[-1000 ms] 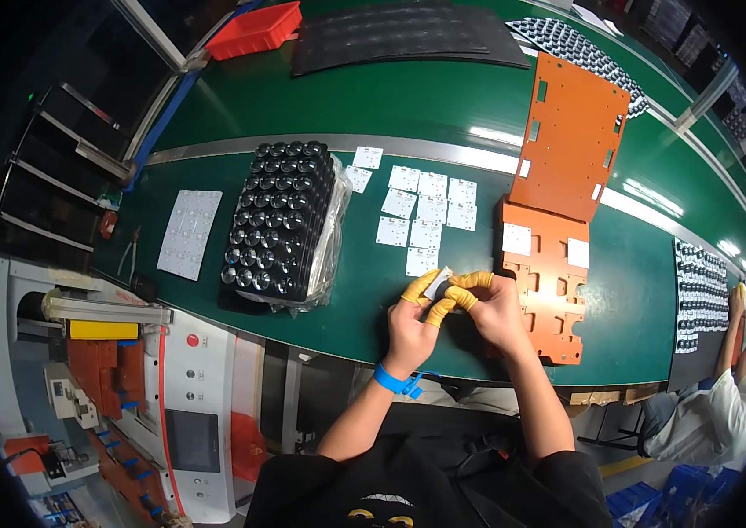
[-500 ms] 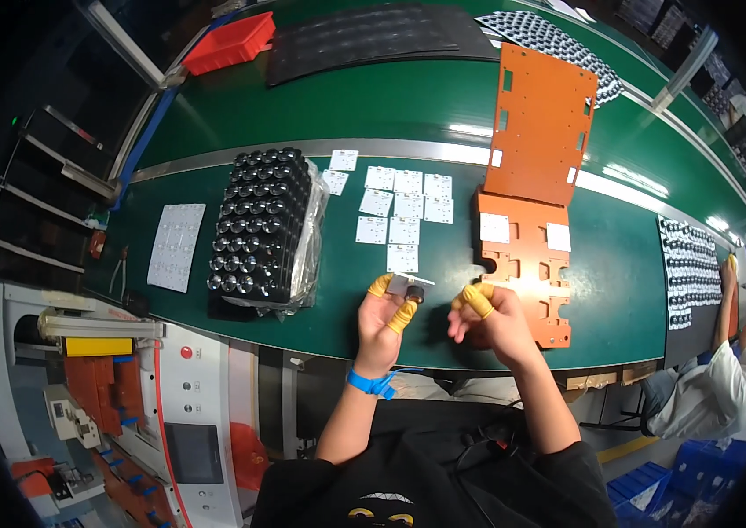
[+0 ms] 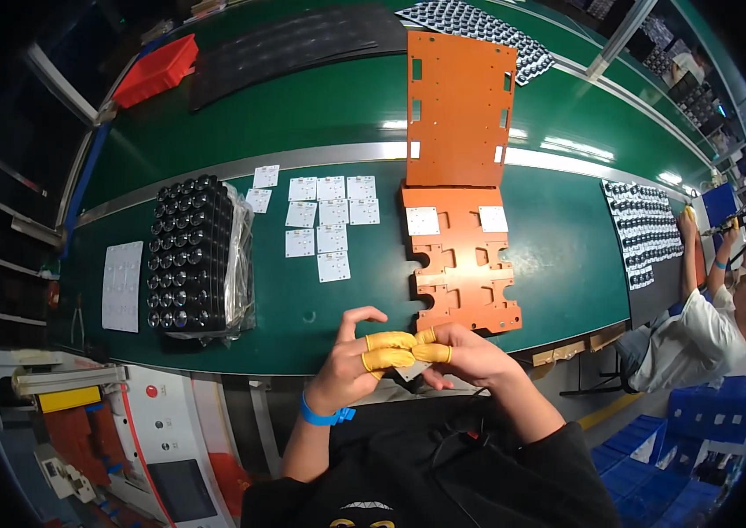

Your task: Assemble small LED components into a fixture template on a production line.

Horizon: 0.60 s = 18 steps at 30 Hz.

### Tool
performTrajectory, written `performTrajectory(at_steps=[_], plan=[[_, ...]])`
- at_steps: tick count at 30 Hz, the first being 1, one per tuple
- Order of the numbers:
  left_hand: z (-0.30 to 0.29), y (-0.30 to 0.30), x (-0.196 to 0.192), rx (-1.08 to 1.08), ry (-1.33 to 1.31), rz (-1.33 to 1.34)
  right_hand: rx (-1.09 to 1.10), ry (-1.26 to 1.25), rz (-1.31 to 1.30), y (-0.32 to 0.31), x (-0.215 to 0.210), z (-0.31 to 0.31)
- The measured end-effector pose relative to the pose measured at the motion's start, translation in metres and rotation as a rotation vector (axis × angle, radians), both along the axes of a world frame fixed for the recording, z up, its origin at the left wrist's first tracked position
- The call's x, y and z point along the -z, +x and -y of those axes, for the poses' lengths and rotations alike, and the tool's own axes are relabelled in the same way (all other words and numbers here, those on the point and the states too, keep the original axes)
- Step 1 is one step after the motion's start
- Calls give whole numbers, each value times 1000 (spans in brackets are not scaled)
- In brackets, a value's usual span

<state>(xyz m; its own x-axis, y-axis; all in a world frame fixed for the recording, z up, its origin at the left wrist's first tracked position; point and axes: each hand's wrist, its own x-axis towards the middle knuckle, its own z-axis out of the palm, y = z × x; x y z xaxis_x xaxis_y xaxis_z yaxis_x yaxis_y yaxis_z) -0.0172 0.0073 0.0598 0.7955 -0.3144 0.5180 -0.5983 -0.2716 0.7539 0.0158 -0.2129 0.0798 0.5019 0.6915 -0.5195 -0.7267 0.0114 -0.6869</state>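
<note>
My left hand (image 3: 345, 373), with yellow finger cots and a blue wrist strap, meets my right hand (image 3: 476, 355) at the table's front edge. Between them the fingertips pinch a small white circuit board (image 3: 411, 370), mostly covered by the fingers; a dark part shows under it. The left index finger is raised. Beyond my hands stands an orange fixture (image 3: 457, 264) with its lid (image 3: 459, 110) folded back. Two white boards, a left one (image 3: 423, 221) and a right one (image 3: 492, 219), sit in its far pockets.
Several loose white boards (image 3: 333, 211) lie left of the fixture. Further left are a stack of black lens trays (image 3: 188, 255) and a white panel (image 3: 121, 286). A red bin (image 3: 156, 70) and black sheets (image 3: 303, 53) are at the back. A co-worker (image 3: 707, 334) works at the right.
My right hand has joined the left at the board, and both are now nearer my body. The board has tilted, hiding most of its dark part. The whole view has shifted right.
</note>
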Motion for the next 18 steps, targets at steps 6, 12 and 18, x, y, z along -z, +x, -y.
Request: performTrajectory(at_steps=[6,12,18], plan=[[2,11,5,-333,110,32,296,-359,355,28,3,35],[-52,24,33,-620,299,-74,504,-755,527,90,7,120],[-57,31,44,-720,738,-230,419,-826,553,93,14,101]])
